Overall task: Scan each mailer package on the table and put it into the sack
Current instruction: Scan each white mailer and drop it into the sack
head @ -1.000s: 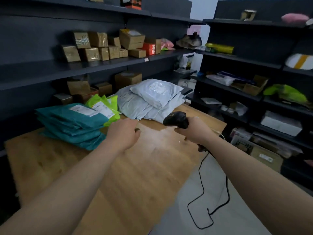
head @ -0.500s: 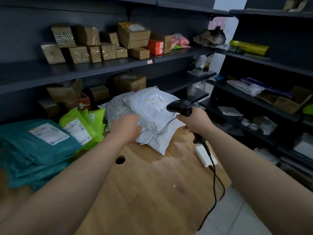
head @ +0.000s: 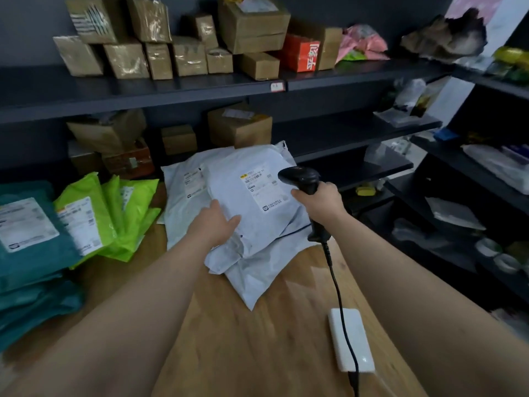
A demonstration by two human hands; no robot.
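Evidently early in the job. Three piles lie on the table (head: 252,353): teal mailers (head: 28,253) at far left, green mailers (head: 120,219) beside them, and white mailers (head: 257,276) in the middle. I judge that nearly all the scanning and sacking is left to do.

My left hand (head: 217,224) lies flat, fingers straight, on the near-left part of the top white mailer (head: 257,222), steadying it. My right hand (head: 319,203) is wrapped round the handle of the scanner (head: 299,177). Its head sits just beside the right edge of the label (head: 262,186). Step in hand, as I read it: scanning this top one.

Not visible or unclear:
- The sack is nowhere in view, so I cannot say where it stands or whether it holds anything.
- No beam shows on the label, so I cannot tell if the scan has registered.
- The count of white mailers under the top one is unclear.
- The teal pile is cut off at the left edge.
- The label print is too small to read.
- The cable (head: 336,285) crosses a white block (head: 350,339) and leaves the frame at the bottom.
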